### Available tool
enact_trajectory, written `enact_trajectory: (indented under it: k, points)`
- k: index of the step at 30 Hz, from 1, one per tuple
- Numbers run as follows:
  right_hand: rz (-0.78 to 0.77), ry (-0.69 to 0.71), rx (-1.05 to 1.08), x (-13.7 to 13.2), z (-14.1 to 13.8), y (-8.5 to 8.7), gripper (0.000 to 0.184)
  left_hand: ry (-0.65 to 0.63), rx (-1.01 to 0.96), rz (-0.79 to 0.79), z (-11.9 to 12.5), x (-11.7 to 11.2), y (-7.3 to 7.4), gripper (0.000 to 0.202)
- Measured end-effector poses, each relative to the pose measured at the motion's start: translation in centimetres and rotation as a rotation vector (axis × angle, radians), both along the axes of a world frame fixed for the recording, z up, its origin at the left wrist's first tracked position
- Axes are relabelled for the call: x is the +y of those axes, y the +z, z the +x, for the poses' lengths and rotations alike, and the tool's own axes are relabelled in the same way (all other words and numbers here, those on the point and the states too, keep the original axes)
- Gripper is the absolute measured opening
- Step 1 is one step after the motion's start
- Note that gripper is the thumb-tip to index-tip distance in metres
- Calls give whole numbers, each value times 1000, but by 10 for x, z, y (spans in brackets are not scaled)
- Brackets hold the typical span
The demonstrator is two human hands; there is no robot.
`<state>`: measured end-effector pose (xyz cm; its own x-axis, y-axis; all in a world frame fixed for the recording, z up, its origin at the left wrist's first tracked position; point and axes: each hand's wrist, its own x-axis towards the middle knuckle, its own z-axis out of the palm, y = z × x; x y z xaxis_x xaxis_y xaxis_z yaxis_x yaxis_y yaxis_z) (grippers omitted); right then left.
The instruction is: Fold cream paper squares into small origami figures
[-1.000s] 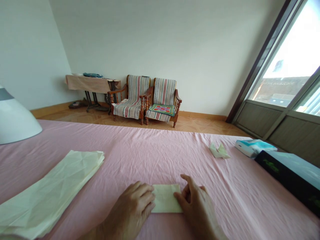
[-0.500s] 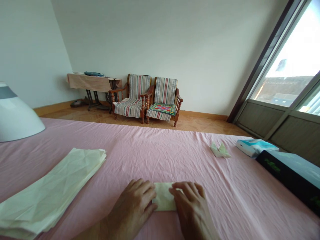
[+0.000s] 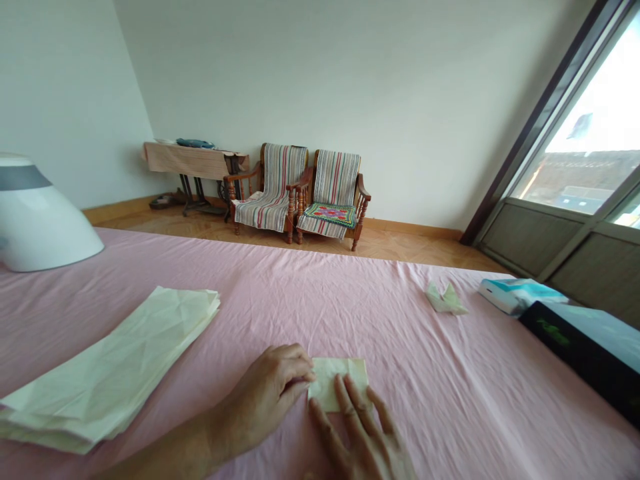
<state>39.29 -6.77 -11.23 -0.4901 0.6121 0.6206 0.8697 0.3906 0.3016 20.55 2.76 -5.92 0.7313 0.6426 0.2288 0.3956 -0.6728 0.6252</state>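
A small folded piece of pale yellow-green paper [image 3: 326,373] lies flat on the pink cloth in front of me. My left hand [image 3: 277,383] is at its left edge, thumb and fingers pinched together on the paper. The fingers of my right hand [image 3: 363,427] are spread, and some of them rest flat on the paper's lower right part. Farther off to the right stands a small folded paper shape [image 3: 446,299] of the same colour, with pointed tips. To the left is a stack of creased paper sheets [image 3: 120,367].
Pink cloth [image 3: 280,300] with wrinkles covers the surface. On the right are a black box [image 3: 575,347] and a blue-and-white packet [image 3: 520,293]. A white rounded object [image 3: 50,227] stands at the left. Two wooden chairs [image 3: 320,193] and a covered table [image 3: 190,160] are by the wall.
My right hand has shifted from the paper's right edge onto its face, fingers now spread and lower. My left hand stays at the left edge. The view has turned slightly left.
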Motion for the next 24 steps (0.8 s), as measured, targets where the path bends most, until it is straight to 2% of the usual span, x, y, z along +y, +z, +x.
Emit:
enact_trajectory:
  k: [5, 9, 15, 18, 24]
  points:
    - [-39, -4, -90, 0, -1, -5, 75, -5, -32, -43, -1, 2, -2, 22]
    - [-34, 7, 63, 2, -6, -2, 71, 32, 16, 9, 1, -1, -1, 19]
    - [-82, 155, 228, 0, 3, -11, 64, 60, 103, 68, 3, -5, 2, 12]
    - [-76, 175, 198, 0, 4, -14, 61, 65, 131, 79, 3, -7, 4, 3]
    - [-22, 159, 83, -2, 5, -7, 56, 67, 152, 78, 2, -9, 4, 11]
